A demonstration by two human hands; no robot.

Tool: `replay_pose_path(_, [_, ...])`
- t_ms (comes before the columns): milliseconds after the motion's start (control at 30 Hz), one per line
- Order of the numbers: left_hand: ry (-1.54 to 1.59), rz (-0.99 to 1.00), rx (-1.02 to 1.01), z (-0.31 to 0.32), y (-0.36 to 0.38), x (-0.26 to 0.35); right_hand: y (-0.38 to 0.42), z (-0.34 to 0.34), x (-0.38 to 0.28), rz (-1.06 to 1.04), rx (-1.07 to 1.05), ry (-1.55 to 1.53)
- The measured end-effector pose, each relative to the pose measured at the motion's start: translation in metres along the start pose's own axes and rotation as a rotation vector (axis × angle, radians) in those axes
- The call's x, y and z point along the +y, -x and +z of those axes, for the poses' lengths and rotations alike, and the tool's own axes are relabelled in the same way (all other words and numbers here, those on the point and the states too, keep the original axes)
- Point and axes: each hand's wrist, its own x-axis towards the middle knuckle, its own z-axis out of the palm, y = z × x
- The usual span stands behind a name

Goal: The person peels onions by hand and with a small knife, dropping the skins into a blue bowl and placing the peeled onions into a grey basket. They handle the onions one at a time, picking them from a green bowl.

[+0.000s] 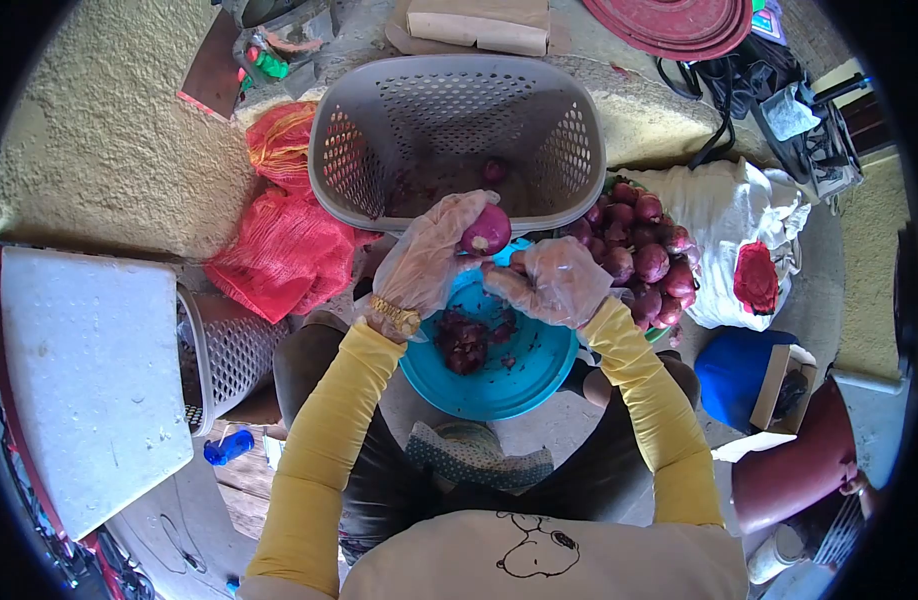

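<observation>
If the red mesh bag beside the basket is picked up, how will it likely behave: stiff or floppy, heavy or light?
The mesh bag lies crumpled and folded flat, so it would probably hang floppy. It looks nearly empty, so it is likely light. Its open netting may snag on the basket next to it.

Rough concrete floor (109, 150) (sunlit)

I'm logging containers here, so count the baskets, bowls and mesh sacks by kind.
Grey perforated plastic baskets: 2, the large one ahead and the small one at left.
Round teal plastic bowl: 1.
Red mesh sacks: 2, upper and lower.
Total: 5.
</observation>
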Motion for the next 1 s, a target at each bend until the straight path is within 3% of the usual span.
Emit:
replay_pose_path(133, [-0.009, 0.049, 0.077, 0.000, -0.001, -0.009, 0.006, 0.017, 0.003, -0.099, -0.063, 0.080])
replay_pose_path(200, [0.033, 0.028, 0.100, -0.002, 0.001, -0.010, 0.009, 0.029, 0.004, -0.064, -0.286, 0.171])
replay_pose_path(267, [-0.624, 0.408, 0.127, -0.004, 0.005, -0.008, 0.012, 0.031, -0.003, -0.025, -0.354, 0.176])
replay_pose_path(300, [-0.624, 0.408, 0.127, -0.002, 0.003, -0.004, 0.014, 0.034, -0.003, -0.003, -0.401, 0.211])
replay_pose_path(367, [0.936, -0.308, 0.159, 0.003, -0.002, 0.005, 0.013, 0.039, -0.004, 0.017, -0.447, 0.246])
replay_pose_path(433, [0.960, -0.305, 0.147, 0.001, -0.004, 0.005, 0.010, 0.042, -0.005, 0.100, -0.498, 0.286])
replay_pose_path(600, [0.921, -0.247, 0.130, -0.001, -0.003, -0.003, 0.014, 0.033, -0.006, 0.064, -0.469, 0.219])
replay_pose_path(667, [-0.035, 0.349, 0.150, 0.001, -0.001, -0.018, 0.014, 0.034, -0.006, 0.067, -0.462, 0.216])
replay_pose_path(700, [-0.035, 0.348, 0.150, 0.000, -0.002, -0.013, 0.014, 0.037, -0.005, 0.077, -0.455, 0.235])
replay_pose_path(767, [0.989, -0.192, 0.142, -0.004, -0.005, -0.002, 0.013, 0.038, -0.006, 0.086, -0.447, 0.255])
replay_pose_path(900, [0.972, -0.170, 0.147, -0.003, -0.006, 0.004, 0.013, 0.032, -0.010, 0.145, -0.418, 0.207])
replay_pose_path(1000, [1.151, -0.205, 0.080, -0.003, -0.008, 0.007, 0.015, 0.033, -0.007, 0.169, -0.458, 0.220])
